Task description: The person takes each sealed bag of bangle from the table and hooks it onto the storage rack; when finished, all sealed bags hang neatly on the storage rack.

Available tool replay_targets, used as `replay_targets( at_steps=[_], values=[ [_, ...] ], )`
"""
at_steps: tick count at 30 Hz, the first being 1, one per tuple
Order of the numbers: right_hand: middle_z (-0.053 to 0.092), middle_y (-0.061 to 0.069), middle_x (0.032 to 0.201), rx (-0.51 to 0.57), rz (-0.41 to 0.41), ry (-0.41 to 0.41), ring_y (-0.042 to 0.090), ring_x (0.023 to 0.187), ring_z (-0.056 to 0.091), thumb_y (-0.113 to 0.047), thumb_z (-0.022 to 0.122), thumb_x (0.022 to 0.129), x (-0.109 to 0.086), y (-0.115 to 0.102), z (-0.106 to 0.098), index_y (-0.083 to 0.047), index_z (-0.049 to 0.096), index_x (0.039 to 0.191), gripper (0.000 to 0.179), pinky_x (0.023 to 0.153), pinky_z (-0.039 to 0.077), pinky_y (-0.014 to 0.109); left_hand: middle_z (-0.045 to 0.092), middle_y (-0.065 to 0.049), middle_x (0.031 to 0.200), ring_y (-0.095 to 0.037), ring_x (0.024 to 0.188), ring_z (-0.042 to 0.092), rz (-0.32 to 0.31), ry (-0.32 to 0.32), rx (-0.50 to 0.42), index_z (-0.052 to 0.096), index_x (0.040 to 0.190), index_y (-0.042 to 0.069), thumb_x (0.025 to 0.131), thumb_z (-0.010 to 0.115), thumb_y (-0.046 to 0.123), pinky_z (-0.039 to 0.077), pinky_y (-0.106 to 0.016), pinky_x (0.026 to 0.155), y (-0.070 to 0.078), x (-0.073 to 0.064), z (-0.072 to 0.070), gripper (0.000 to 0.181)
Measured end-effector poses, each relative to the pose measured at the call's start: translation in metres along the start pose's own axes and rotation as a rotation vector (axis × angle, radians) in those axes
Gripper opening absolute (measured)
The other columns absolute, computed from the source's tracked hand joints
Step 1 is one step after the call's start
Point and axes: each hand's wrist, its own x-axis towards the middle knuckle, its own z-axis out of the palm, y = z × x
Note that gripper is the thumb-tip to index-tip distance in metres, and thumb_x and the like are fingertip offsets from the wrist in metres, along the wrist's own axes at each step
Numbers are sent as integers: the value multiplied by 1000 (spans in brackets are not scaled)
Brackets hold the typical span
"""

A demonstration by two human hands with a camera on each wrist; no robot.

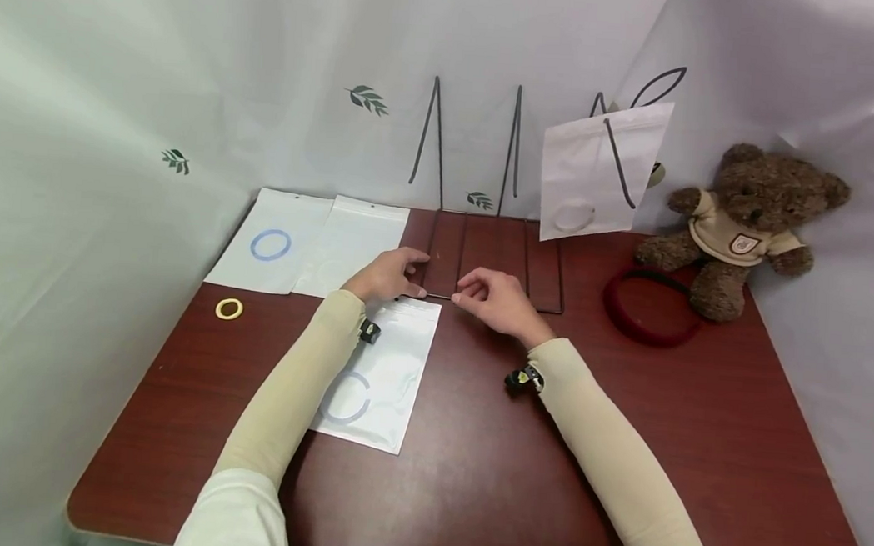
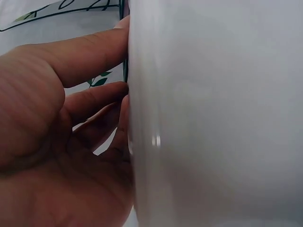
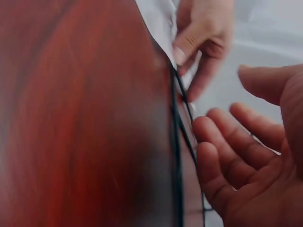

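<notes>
My left hand (image 1: 389, 273) is at the front left corner of the black wire rack (image 1: 529, 266), thumb and fingers apart. Its thumb touches or nearly touches the rack's front wire, beside the top edge of a white pouch (image 1: 401, 363) with a grey ring shape on it. In the left wrist view the white pouch (image 2: 218, 113) hides the fingertips. My right hand (image 1: 500, 300) hovers by the same wire with loosely bent fingers. Nothing lies in the right palm (image 3: 255, 184) in the right wrist view.
Two white pouches lie back left, one with a blue ring (image 1: 270, 245), one plain (image 1: 356, 239). A yellow ring (image 1: 229, 309) lies in front. Another white pouch (image 1: 601, 170) hangs from the rack's right prong. A dark red headband (image 1: 647, 328) and teddy bear (image 1: 756, 209) sit right.
</notes>
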Motion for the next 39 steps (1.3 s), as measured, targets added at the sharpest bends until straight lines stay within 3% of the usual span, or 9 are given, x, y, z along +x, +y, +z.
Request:
replay_targets(
  at_steps=[4, 15, 19, 28, 39],
  values=[
    [77, 5, 102, -29, -2, -75, 16, 83, 70, -32, 78, 96, 6, -7, 17, -10, 75, 118, 31, 75, 57, 32, 56, -17, 154, -34, 136, 58, 8, -2, 18, 47, 158, 6, 93, 83, 16, 49, -48, 114, 0, -1, -3, 75],
    [73, -1, 92, -168, 28, -137, 14, 83, 65, -34, 87, 89, 8, -20, 39, -11, 79, 114, 35, 83, 55, 34, 52, -16, 158, -34, 136, 58, 27, -17, 55, 47, 158, 5, 94, 82, 17, 50, -47, 113, 0, 0, 1, 74],
    [71, -1, 92, -213, 13, -138, 15, 84, 63, -30, 88, 87, 6, -21, 43, -13, 80, 108, 28, 83, 53, 34, 50, -17, 160, -35, 137, 58, 31, -22, 67, 47, 158, 4, 94, 82, 17, 50, -47, 114, 0, -1, 1, 74],
    [69, 0, 93, -243, -21, -168, 17, 87, 62, -20, 86, 89, 2, -18, 36, -14, 71, 98, 18, 86, 52, 35, 49, -16, 162, -35, 136, 60, 62, -22, 104, 49, 156, 1, 93, 83, 17, 49, -46, 115, 2, 1, 0, 73],
    [69, 0, 92, -227, -72, -206, 15, 79, 60, -14, 76, 95, -7, -6, 15, -15, 73, 113, 18, 79, 51, 34, 47, -10, 163, -32, 138, 58, 55, -9, 104, 49, 158, 5, 94, 82, 20, 48, -46, 116, 1, 0, 0, 74]
  ],
)
